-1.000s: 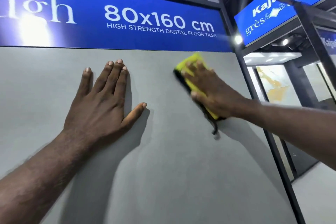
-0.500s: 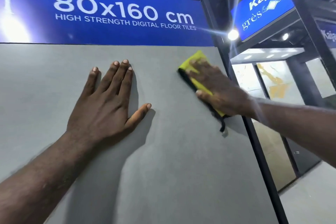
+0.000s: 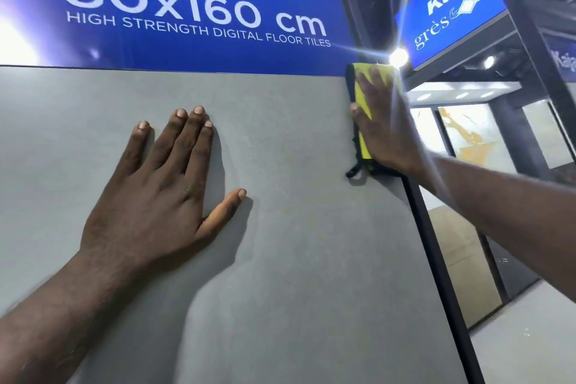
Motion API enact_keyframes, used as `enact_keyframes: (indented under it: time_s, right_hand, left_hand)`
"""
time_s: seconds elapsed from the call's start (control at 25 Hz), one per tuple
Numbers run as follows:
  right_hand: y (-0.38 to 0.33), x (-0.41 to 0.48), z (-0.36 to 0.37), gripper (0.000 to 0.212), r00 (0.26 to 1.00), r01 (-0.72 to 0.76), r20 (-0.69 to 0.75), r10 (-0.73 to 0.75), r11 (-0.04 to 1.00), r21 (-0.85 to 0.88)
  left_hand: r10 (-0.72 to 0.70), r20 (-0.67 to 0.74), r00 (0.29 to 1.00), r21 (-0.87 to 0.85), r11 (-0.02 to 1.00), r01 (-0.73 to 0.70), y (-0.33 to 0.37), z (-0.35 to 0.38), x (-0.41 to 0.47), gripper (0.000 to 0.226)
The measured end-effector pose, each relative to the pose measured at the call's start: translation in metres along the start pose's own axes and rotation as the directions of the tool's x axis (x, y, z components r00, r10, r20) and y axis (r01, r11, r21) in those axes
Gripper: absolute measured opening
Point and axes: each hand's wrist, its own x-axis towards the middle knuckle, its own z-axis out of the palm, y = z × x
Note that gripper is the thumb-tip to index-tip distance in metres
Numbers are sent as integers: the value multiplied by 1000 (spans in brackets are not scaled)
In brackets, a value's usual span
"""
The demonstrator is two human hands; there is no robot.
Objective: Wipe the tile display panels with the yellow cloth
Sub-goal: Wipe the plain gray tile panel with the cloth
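Note:
A large grey tile panel (image 3: pixel 280 259) stands upright in front of me and fills most of the view. My left hand (image 3: pixel 156 199) lies flat on it with fingers spread. My right hand (image 3: pixel 385 121) presses the folded yellow cloth (image 3: pixel 361 97) with straight fingers against the panel's top right corner, by its right edge. The cloth has a dark underside, and a dark loop hangs from its lower end.
A blue sign (image 3: pixel 193 9) reading "80x160 cm" runs along the top of the panel. A black metal frame post (image 3: pixel 436 259) borders the panel on the right. Beyond it stand more tile displays (image 3: pixel 473 134), another blue sign (image 3: pixel 448 15) and a bright spotlight (image 3: pixel 399 56).
My right hand has slid the yellow cloth to the right and up, from the panel's upper middle to its top right corner. My left hand has stayed flat on the panel.

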Motion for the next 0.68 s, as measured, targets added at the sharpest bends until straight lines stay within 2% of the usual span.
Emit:
enact_keyframes:
  time_s: [0.04, 0.12, 0.2, 0.24, 0.32, 0.36, 0.4, 0.48, 0.56, 0.6, 0.68]
  right_hand:
    - [-15, -5, 7, 67, 1000, 25, 11, -24, 1000, -16]
    - [-42, -54, 11, 63, 969, 217, 122, -213, 976, -14]
    - [-18, -107, 6, 62, 932, 330, 157, -327, 944, 4]
    - [-1, -113, 1, 63, 951, 280, 143, -276, 960, -11]
    - [15, -89, -4, 64, 996, -1, 87, 3, 1000, -19]
    - [8, -74, -5, 65, 993, -93, 75, 93, 996, -1]
    - [-7, -69, 0, 65, 993, -99, 68, 99, 995, 4]
    - [-44, -96, 7, 63, 987, 106, 119, -105, 994, -4]
    - [-38, -145, 8, 62, 942, 284, 183, -281, 959, 12]
    - [-24, -152, 4, 62, 952, 259, 171, -254, 966, -7]
    - [-6, -125, 0, 64, 994, -27, 108, 28, 1000, -8]
  left_hand:
    - [2, -6, 1000, -7, 1000, -2, 0, 0, 0, 96]
    - [3, -14, 1000, -21, 1000, -4, -1, -1, -1, 95]
    - [9, -8, 1000, -26, 1000, -9, 0, 0, -1, 96]
    - [16, -3, 1000, -31, 999, -16, 0, 0, -3, 96]
    - [27, 0, 1000, -44, 999, -27, -2, -1, -3, 96]
    - [31, -2, 1000, -50, 998, -31, -2, 0, -3, 96]
    - [31, -5, 1000, -51, 998, -31, -2, 0, -3, 96]
    - [29, -7, 1000, -48, 998, -30, -1, 0, -4, 97]
    - [38, -5, 999, -51, 998, -38, -2, 0, -5, 97]
    - [42, -3, 999, -49, 998, -42, -2, 0, -5, 97]
    - [43, 4, 999, -40, 998, -43, -4, -1, -5, 97]
